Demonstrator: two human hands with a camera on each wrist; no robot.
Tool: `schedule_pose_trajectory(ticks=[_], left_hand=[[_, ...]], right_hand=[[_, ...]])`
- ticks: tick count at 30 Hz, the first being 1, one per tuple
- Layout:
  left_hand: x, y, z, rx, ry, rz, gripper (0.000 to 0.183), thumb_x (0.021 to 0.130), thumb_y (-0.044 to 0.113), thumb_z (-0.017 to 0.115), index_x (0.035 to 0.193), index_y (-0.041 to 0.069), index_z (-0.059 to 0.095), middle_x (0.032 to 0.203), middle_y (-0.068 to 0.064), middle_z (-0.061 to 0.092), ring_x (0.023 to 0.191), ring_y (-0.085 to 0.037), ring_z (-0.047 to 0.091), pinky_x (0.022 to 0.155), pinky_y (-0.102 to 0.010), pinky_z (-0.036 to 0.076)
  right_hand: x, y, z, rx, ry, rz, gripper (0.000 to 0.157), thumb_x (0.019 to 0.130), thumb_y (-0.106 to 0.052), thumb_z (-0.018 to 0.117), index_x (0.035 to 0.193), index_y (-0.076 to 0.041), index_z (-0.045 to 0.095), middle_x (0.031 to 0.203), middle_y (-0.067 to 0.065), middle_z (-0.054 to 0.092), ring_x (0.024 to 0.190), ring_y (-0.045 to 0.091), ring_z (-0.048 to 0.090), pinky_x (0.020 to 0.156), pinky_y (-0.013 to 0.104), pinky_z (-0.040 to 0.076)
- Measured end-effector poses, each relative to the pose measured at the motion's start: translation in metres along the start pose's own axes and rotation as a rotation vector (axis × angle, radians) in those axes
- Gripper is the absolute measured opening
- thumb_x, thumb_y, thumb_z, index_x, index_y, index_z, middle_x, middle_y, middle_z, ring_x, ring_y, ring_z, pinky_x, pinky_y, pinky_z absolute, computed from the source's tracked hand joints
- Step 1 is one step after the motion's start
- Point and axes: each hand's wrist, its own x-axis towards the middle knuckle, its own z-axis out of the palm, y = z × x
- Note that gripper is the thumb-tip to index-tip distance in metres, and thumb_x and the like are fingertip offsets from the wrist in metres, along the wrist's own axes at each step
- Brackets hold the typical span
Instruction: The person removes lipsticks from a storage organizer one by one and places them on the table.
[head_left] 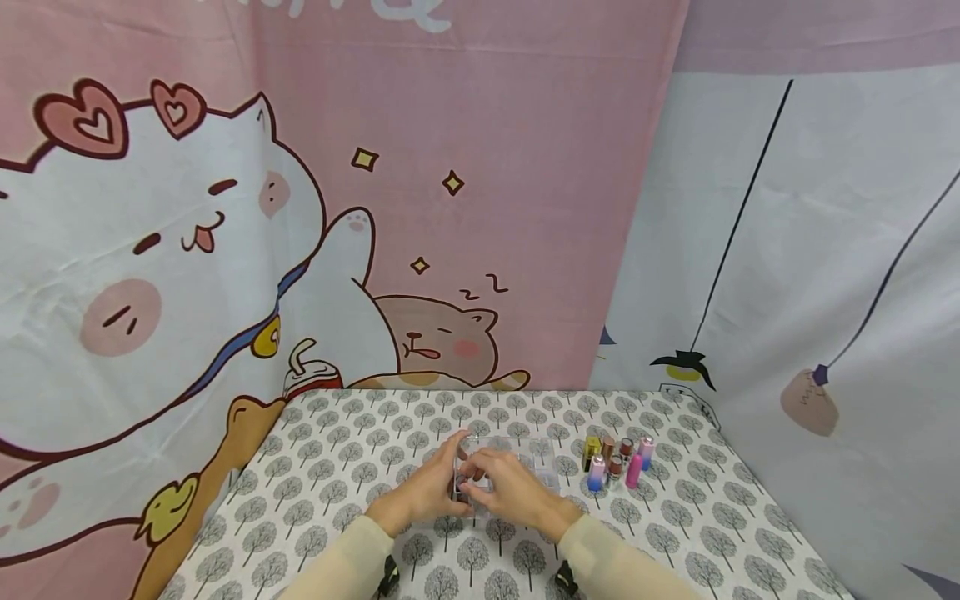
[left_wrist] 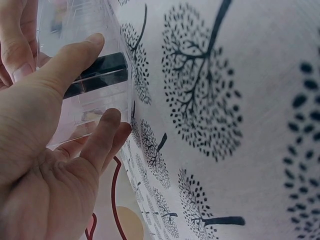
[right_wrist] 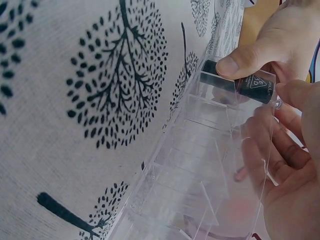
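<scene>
A clear plastic organizer (head_left: 546, 468) with divided compartments sits in front of me. My left hand (head_left: 431, 486) grips its left end, thumb against the near wall and fingers round the side in the left wrist view. In the end compartment (right_wrist: 200, 91) stands a black lipstick (right_wrist: 257, 91), printed with a triangle and small lettering. My right hand (head_left: 517, 493) reaches over the organizer and pinches the lipstick's top end, its thumb right at the end in the right wrist view. Some right fingers show through the clear wall.
To the right of the organizer stand several lipsticks: a gold one (head_left: 591, 454), a pink one (head_left: 633, 472), two pink-and-blue ones (head_left: 596, 473) and some brown-red ones. A tree-print cloth (head_left: 330, 450) covers the table. Cartoon curtains (head_left: 525, 208) hang behind and at the right.
</scene>
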Motion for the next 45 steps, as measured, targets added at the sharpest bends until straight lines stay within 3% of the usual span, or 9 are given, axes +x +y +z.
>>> schedule_pose_trajectory(ticks=[17,24,38,45], left_hand=[[0.003,-0.003,0.002,0.012,0.000,0.004,0.138,0.083,0.023,0.108,0.185,0.014,0.016,0.157,-0.010,0.059,0.097,-0.001,0.063,0.089,-0.029,0.064],[0.002,0.001,0.000,0.003,0.011,0.015,0.137,0.082,0.021,0.108,0.185,0.013,0.018,0.157,-0.013,0.059,0.099,-0.006,0.065,0.086,-0.031,0.063],[0.001,-0.003,0.002,-0.009,0.000,-0.012,0.139,0.082,0.021,0.108,0.186,0.015,0.016,0.158,-0.010,0.059,0.101,-0.002,0.066,0.090,-0.027,0.065],[0.000,-0.002,0.002,0.009,-0.002,-0.043,0.142,0.081,0.025,0.108,0.187,0.020,0.014,0.162,-0.016,0.061,0.107,-0.012,0.071,0.102,-0.048,0.070]], right_hand=[[0.000,0.000,-0.001,0.018,-0.004,0.005,0.017,0.110,-0.018,0.083,0.126,-0.010,0.081,0.121,0.003,0.085,0.104,0.003,0.076,0.094,0.028,0.072],[0.001,-0.001,-0.003,0.031,0.005,0.011,0.018,0.110,-0.017,0.082,0.126,-0.009,0.082,0.122,0.004,0.085,0.104,0.003,0.076,0.094,0.030,0.073],[-0.003,-0.006,-0.009,0.036,0.037,0.033,0.017,0.110,-0.020,0.083,0.125,-0.013,0.082,0.121,0.001,0.085,0.104,0.006,0.077,0.094,0.036,0.074],[-0.005,-0.008,-0.013,0.047,0.050,0.017,0.017,0.110,-0.018,0.082,0.126,-0.011,0.082,0.122,0.002,0.084,0.105,0.005,0.077,0.096,0.038,0.074]])
